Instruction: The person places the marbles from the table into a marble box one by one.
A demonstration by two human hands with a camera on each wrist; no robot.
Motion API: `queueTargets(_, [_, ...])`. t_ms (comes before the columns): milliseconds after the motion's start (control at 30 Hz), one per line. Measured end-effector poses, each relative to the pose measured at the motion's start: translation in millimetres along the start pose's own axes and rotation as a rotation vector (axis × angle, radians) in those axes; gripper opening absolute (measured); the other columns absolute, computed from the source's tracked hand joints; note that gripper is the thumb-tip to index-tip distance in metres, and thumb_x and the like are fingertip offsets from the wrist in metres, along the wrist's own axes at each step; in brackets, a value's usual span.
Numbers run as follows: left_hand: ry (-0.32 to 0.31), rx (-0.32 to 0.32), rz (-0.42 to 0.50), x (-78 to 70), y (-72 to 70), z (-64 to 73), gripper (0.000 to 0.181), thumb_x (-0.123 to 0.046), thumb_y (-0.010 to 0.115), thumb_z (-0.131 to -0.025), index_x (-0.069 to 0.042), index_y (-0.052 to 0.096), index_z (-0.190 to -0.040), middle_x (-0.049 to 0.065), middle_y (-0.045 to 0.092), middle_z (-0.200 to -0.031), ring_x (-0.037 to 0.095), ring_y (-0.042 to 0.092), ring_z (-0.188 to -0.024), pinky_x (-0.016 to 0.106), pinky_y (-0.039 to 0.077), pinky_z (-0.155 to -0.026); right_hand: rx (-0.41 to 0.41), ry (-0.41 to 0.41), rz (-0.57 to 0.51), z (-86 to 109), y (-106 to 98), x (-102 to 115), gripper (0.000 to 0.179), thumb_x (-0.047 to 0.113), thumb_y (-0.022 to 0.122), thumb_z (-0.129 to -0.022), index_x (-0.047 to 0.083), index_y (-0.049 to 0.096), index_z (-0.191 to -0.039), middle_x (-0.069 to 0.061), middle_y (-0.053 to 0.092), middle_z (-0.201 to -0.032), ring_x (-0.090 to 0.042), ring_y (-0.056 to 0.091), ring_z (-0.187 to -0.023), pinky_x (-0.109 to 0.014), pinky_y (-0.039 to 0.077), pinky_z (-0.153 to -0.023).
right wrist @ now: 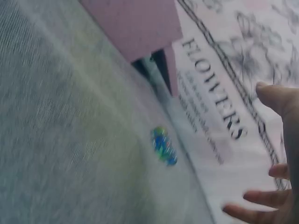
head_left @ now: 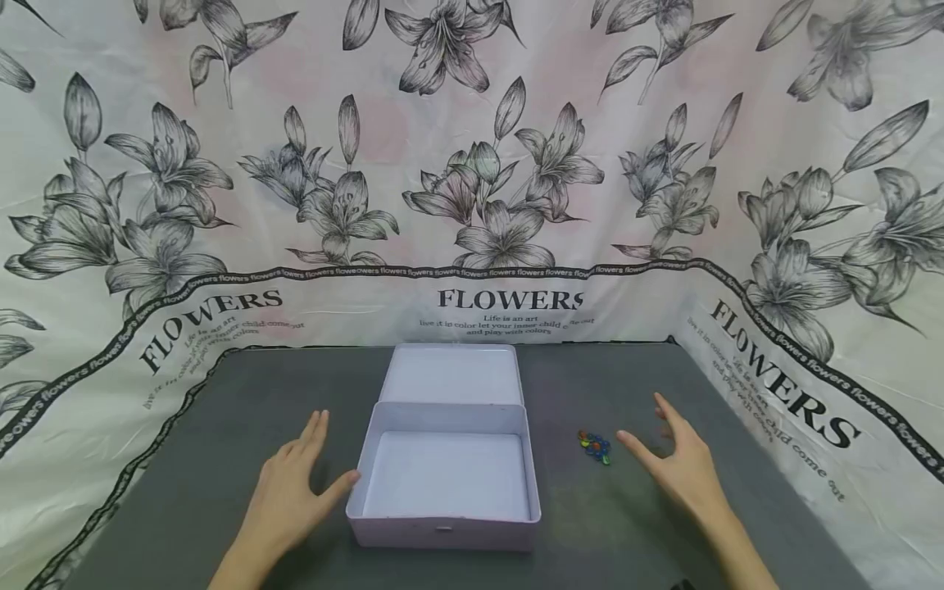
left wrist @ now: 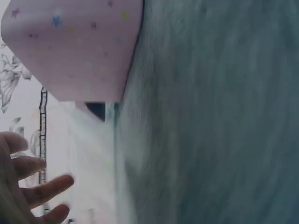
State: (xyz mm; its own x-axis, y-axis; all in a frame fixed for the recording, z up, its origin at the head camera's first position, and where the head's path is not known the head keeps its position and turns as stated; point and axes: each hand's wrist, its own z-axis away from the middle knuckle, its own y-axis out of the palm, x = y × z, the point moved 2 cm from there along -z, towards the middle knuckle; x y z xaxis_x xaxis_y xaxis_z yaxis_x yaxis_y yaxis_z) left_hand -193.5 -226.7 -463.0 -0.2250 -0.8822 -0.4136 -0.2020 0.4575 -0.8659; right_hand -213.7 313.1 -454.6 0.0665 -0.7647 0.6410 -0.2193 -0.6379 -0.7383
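Observation:
A pale lilac box (head_left: 442, 533) stands on the grey table with its lid (head_left: 453, 373) folded back and nothing inside. Small stars and hearts dot its side (left wrist: 79, 51) in the left wrist view. Just left of the box is my left hand (head_left: 283, 492), fingers extended, the thumb tip overlapping the box's edge in the head view. To the right lies a small heap of shiny coloured pieces (head_left: 594, 447), blue, green, red and yellow, too small to name. My right hand (head_left: 686, 467) hovers right of that heap, thumb and fingers spread, holding nothing.
The grey table top (head_left: 295, 377) runs back to a white cloth (head_left: 354, 311) printed with lilies and the word FLOWERS, which surrounds it at the back and sides. A small dark object (head_left: 683, 584) shows at the bottom edge near the right forearm.

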Motion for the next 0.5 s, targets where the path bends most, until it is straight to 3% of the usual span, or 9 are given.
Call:
queueTargets(133, [0.033,-0.006,0.223,-2.1,9.4,-0.5,0.08,-0.041,0.066,-0.105,-0.005,0.031,-0.166,0.023,0.034,-0.169,0.046,0.057,-0.132,0.074,0.039,-0.107,0.026,0.059,-0.05,-1.8,5,-16,0.085,0.05,0.073,-0.1,0.002,0.037,-0.16,-0.026,0.06,-0.14,-0.03,0.07,-0.102,-0.049,0.057,-0.083])
queueTargets(233, [0.063,0.004,0.349,-3.6,16.8,2.3,0.073,-0.031,0.07,-0.104,-0.004,0.037,-0.164,0.024,0.054,-0.155,0.022,0.064,-0.107,0.05,0.057,-0.094,0.063,0.095,-0.112,-2.2,12,-25,0.076,0.045,0.077,-0.097,0.0,0.047,-0.15,-0.019,0.067,-0.127,-0.014,0.067,-0.088,-0.035,0.053,-0.075])
queueTargets(300, [0.058,0.04,0.408,-4.0,20.9,7.5,0.074,-0.029,0.073,-0.101,-0.007,0.04,-0.164,0.019,0.061,-0.145,0.01,0.059,-0.092,0.034,0.056,-0.08,0.096,0.092,-0.163,-2.0,20,-29,0.07,0.04,0.081,-0.095,-0.001,0.052,-0.143,-0.016,0.069,-0.12,-0.01,0.064,-0.083,-0.031,0.052,-0.071])
queueTargets(367, [0.069,0.091,0.441,-4.8,23.9,12.5,0.077,-0.028,0.076,-0.099,-0.008,0.04,-0.164,0.016,0.062,-0.145,0.006,0.062,-0.097,0.024,0.051,-0.075,0.124,0.072,-0.187,-2.1,29,-32,0.063,0.037,0.085,-0.092,0.0,0.058,-0.136,-0.012,0.071,-0.113,-0.009,0.062,-0.079,-0.029,0.051,-0.067])
queueTargets(433, [0.077,0.156,0.472,-5.5,26.4,15.1,0.083,-0.029,0.08,-0.096,-0.011,0.038,-0.165,0.016,0.056,-0.155,0.015,0.065,-0.118,0.021,0.053,-0.083,0.136,0.046,-0.191,-1.7,35,-33,0.055,0.034,0.088,-0.089,0.002,0.064,-0.128,-0.007,0.072,-0.106,-0.009,0.059,-0.075,-0.028,0.049,-0.066])
queueTargets(500, [0.101,0.201,0.478,-6.9,28.2,14.3,0.089,-0.031,0.083,-0.094,-0.013,0.035,-0.167,0.016,0.041,-0.167,0.03,0.054,-0.139,0.023,0.053,-0.095,0.125,0.021,-0.17,0.2,38,-34,0.045,0.032,0.089,-0.088,0.005,0.07,-0.118,-0.003,0.072,-0.099,-0.01,0.055,-0.07,-0.027,0.046,-0.064])
